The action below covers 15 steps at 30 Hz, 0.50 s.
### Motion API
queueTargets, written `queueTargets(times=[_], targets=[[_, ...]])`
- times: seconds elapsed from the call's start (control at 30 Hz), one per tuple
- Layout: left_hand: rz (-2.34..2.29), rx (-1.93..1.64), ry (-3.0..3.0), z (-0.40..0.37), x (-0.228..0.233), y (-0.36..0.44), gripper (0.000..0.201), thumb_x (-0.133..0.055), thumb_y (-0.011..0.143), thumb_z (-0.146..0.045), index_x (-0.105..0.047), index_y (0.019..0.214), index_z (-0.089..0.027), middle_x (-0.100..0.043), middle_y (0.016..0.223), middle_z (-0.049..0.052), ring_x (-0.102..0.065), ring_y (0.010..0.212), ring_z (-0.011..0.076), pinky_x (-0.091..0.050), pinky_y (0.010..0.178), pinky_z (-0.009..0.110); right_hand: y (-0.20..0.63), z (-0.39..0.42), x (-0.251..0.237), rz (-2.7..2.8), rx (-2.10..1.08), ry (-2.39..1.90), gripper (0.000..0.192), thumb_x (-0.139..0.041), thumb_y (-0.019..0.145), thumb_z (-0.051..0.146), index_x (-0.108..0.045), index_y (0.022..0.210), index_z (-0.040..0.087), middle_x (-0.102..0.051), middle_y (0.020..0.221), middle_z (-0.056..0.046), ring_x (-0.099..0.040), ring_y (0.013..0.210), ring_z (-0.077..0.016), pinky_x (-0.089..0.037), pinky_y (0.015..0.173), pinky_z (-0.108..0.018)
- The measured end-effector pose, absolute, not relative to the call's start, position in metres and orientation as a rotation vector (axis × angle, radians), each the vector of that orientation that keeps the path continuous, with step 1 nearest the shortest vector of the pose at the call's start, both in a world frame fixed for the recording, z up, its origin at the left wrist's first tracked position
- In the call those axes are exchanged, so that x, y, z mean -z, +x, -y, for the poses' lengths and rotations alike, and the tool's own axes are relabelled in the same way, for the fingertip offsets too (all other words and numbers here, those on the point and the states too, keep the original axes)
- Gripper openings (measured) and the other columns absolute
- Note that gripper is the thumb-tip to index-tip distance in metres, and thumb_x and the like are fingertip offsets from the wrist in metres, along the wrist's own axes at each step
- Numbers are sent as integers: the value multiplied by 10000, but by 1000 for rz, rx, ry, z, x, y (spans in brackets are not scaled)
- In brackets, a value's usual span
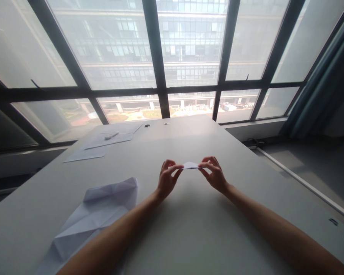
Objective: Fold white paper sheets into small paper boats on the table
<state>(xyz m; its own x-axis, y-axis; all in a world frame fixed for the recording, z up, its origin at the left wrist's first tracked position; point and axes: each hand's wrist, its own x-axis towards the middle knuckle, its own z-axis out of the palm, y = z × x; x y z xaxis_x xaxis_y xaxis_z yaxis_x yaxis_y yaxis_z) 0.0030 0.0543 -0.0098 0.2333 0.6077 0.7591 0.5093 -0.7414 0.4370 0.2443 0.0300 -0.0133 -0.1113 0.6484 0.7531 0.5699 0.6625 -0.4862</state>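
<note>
A small folded piece of white paper [190, 165] is held up between my two hands over the white table [172, 229]. Its top comes to a low point in the middle. My left hand [168, 177] pinches its left corner between thumb and fingers. At the opposite corner, my right hand [213, 173] grips it the same way. Beside my left forearm lies a large creased sheet of white paper [103, 210], partly hidden behind that arm.
Flat paper sheets [86, 153] lie at the table's far left, with a small whitish object [111, 135] on top. Two round holes, one a cable hole [146, 125], mark the far end. Windows [189, 46] rise beyond; a blue curtain [318, 76] hangs at right.
</note>
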Motion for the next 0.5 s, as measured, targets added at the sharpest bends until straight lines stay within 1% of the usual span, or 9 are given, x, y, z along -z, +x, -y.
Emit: queueTargets(times=[0.1, 0.2, 0.27, 0.33, 0.4, 0.5], targets=[[-1142, -1469, 2428, -52, 8, 3, 126, -643, 935, -319, -763, 931, -281, -583, 1004, 52, -580, 960, 199, -500, 865, 362, 245, -30, 14, 1884, -49, -1079, 149, -576, 945, 243, -722, 968, 263, -651, 953, -75, -559, 955, -245, -473, 874, -423], [-1183, -1251, 2523, -53, 9, 3, 119, -633, 934, -262, -750, 907, -260, -637, 1050, 56, -601, 985, 215, -480, 913, 398, 246, -32, 17, 2001, 0, -1128, 217, -542, 940, 173, -727, 1007, 264, -657, 942, -73, -549, 943, -241, -448, 880, -413], [-1162, -1069, 2579, -54, 10, 3, 109, -641, 905, -195, -736, 887, -245, -676, 1041, 45, -628, 962, 215, -475, 921, 395, 246, -33, 19, 2085, -6, -1108, 252, -551, 897, 108, -731, 980, 264, -652, 944, -66, -548, 938, -233, -447, 865, -390], [-1124, -927, 2606, -53, 9, 4, 105, -667, 857, -160, -727, 889, -240, -702, 1015, 34, -648, 933, 211, -483, 905, 366, 246, -32, 19, 2159, -39, -1099, 254, -593, 828, 68, -723, 937, 257, -652, 956, -58, -552, 941, -229, -448, 862, -375], [-1110, -848, 2620, -50, 7, 5, 84, -699, 833, -206, -721, 907, -241, -711, 1000, 33, -652, 931, 216, -490, 888, 344, 245, -29, 19, 2216, -75, -1117, 234, -642, 779, 76, -709, 923, 248, -656, 969, -53, -559, 947, -231, -449, 869, -372], [-1122, -799, 2654, -47, 3, 6, 113, -715, 848, -332, -712, 913, -239, -712, 980, 42, -642, 943, 229, -487, 884, 340, 244, -26, 17, 2263, -142, -1129, 182, -675, 787, 132, -698, 933, 238, -660, 992, -52, -572, 963, -228, -462, 864, -351]])
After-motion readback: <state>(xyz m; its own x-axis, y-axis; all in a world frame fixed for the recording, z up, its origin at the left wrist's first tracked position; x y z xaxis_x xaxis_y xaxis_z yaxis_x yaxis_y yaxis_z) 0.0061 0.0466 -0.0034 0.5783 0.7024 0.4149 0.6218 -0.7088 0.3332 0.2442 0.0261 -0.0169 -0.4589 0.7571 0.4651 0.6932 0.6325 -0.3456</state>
